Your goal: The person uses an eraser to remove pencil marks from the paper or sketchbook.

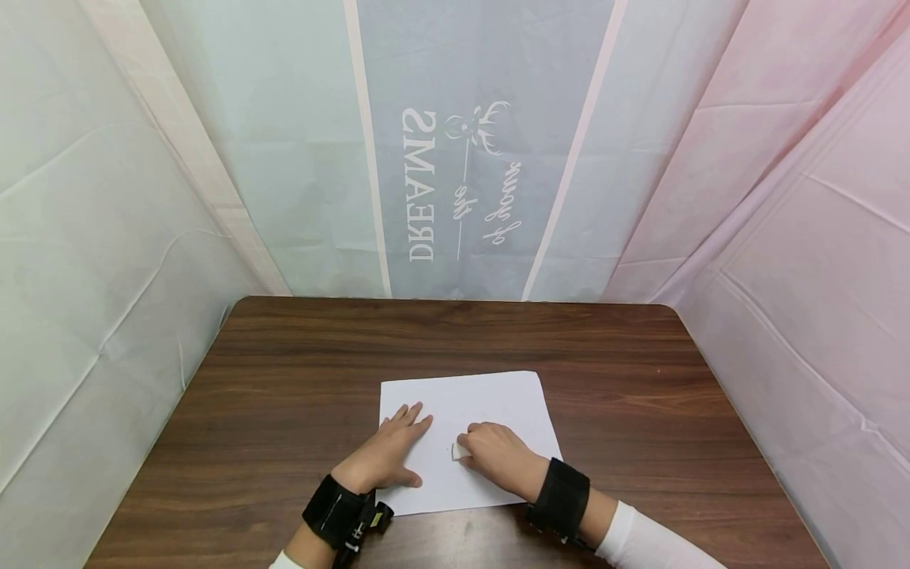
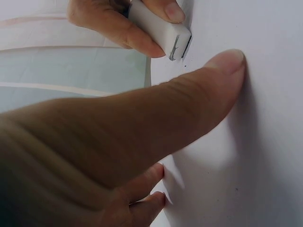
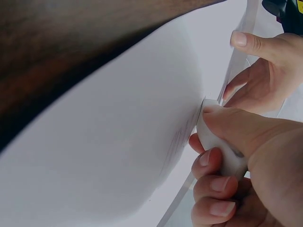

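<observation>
A white sheet of paper (image 1: 476,399) lies on the table. My left hand (image 1: 384,457) rests on its left part with fingers spread and thumb straight. My right hand (image 1: 503,458) grips a white eraser (image 1: 457,451) between thumb and curled fingers and holds it at the paper's surface near the middle. In the left wrist view, dark smudges mark the end of the eraser (image 2: 161,30), and small dark specks lie on the sheet below it. The right wrist view shows faint pencil strokes (image 3: 177,142) on the paper beside the eraser.
The sheet lies toward the near side of a dark wooden table (image 1: 298,371). A printed cloth (image 1: 490,71) hangs behind the far edge, and pale cloths hang along both sides. A black strap (image 1: 562,498) wraps each wrist.
</observation>
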Motion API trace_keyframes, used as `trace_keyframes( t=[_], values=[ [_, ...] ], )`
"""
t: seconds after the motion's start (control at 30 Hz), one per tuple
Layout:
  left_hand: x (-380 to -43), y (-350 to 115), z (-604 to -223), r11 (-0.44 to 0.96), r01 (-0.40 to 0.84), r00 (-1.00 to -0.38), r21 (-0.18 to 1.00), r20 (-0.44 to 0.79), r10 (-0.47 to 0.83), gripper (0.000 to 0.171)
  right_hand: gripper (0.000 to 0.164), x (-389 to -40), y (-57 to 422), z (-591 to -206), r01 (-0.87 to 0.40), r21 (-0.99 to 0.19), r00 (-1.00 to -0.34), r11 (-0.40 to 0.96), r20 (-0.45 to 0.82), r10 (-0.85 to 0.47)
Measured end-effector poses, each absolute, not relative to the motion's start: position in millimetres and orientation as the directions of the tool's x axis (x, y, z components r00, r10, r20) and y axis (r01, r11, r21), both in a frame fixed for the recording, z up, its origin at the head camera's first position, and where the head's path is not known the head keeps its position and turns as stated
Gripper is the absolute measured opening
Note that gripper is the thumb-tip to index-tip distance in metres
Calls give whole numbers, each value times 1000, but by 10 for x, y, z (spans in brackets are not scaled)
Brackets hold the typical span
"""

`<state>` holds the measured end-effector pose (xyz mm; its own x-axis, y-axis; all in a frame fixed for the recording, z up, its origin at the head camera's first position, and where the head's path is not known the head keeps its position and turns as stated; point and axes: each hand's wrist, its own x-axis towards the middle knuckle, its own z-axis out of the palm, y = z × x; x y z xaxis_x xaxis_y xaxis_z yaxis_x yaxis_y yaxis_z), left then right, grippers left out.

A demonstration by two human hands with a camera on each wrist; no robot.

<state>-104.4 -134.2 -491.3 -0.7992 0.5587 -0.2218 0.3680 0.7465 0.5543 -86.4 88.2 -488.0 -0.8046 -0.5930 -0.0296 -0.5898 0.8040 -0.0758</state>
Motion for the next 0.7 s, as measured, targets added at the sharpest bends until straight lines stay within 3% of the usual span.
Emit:
trace_keyframes(
  t=[0.7],
  values=[
    [-1053,-1345,-4966,750,377,-800,544,-217,560,95,16,-850,936,-4906,-586,-56,-809,808,-12,-588]
  ],
)
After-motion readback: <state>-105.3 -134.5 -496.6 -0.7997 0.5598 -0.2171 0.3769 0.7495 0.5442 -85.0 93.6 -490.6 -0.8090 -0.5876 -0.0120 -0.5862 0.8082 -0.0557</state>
